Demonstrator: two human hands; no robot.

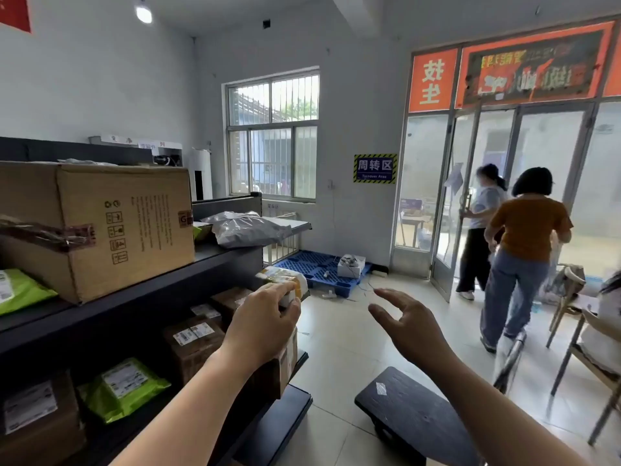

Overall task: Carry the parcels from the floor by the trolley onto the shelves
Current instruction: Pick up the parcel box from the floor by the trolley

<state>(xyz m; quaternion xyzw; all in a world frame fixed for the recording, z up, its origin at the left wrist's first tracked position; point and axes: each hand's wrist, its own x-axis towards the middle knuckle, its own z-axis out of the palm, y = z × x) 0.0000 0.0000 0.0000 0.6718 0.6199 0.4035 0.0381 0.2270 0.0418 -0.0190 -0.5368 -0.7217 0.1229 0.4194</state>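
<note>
My left hand grips a small white and yellow parcel at the right end of the dark shelves, level with the second tier. My right hand hovers in the air to the right of it, fingers spread, holding nothing. A large cardboard box and a grey bag sit on the upper shelf. Brown boxes and green bags fill the tier below. The black trolley deck lies low on the floor at the right of the shelves.
A blue pallet with a white box lies by the far wall under the window. Two people stand at the glass door on the right. Wooden chairs stand at the right edge. A tiled floor runs between shelves and door.
</note>
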